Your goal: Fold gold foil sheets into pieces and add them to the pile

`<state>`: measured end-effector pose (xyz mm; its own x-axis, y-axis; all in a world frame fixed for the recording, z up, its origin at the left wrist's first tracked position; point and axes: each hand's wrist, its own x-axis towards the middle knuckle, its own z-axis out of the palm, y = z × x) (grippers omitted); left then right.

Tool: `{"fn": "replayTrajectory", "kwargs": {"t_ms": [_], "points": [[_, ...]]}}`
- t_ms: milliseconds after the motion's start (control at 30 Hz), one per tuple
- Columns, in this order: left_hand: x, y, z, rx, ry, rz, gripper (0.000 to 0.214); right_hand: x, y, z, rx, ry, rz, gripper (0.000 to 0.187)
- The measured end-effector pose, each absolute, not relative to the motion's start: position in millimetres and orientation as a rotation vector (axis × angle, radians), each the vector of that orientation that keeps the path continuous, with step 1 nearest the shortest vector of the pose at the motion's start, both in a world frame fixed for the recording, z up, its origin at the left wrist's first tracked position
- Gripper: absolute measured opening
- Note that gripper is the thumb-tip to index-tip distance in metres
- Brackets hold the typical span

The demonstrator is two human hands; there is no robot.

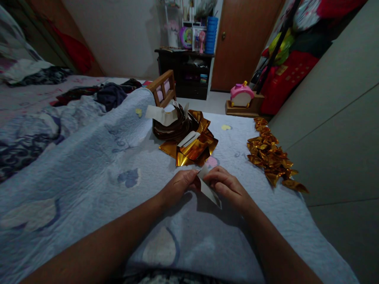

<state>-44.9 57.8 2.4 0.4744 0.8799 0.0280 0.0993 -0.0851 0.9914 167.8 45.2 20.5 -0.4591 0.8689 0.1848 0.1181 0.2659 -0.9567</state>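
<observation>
Between my two hands is a sheet of paper (209, 192), its pale side up and bent along a fold. My left hand (181, 183) pinches its left edge between thumb and fingers. My right hand (226, 183) grips the upper right part, fingers curled over it. Just beyond my hands lie shiny gold foil papers (197, 148), some of them partly folded. Behind these sits a thick curled stack of papers (168, 128) with pale sheets sticking up. Off to the right is a pile of folded gold foil pieces (268, 152).
Everything lies on a bed with a pale blue quilt (118, 209). Clothes (111, 96) are heaped at the left. Beyond the bed stand a dark cabinet (183, 71), a wooden door (244, 43) and a pink toy (242, 94). A pale panel (334, 118) borders the right side.
</observation>
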Motion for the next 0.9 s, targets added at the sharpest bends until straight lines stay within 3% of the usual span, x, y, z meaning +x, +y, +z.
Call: {"fn": "replayTrajectory", "kwargs": {"t_ms": [233,467,567,733,900], "points": [[-43.1,61.0,3.2,1.158,0.808,0.753,0.036,162.8,43.2,21.0,-0.918,-1.976,1.129,0.029],[-37.9,65.6,3.0,0.940,0.888,0.860,0.032,160.5,42.1,10.2,-0.990,-2.195,0.750,0.052],[-36.6,66.2,3.4,0.890,0.909,0.893,0.037,158.7,42.2,7.0,-1.046,-2.234,0.629,0.051],[-34.5,65.1,5.6,0.879,0.903,0.883,0.041,158.5,42.2,7.1,-1.060,-2.273,0.593,0.051],[-35.1,66.6,3.6,0.865,0.892,0.888,0.039,158.4,41.5,6.3,-1.114,-2.335,0.590,0.067]]}}
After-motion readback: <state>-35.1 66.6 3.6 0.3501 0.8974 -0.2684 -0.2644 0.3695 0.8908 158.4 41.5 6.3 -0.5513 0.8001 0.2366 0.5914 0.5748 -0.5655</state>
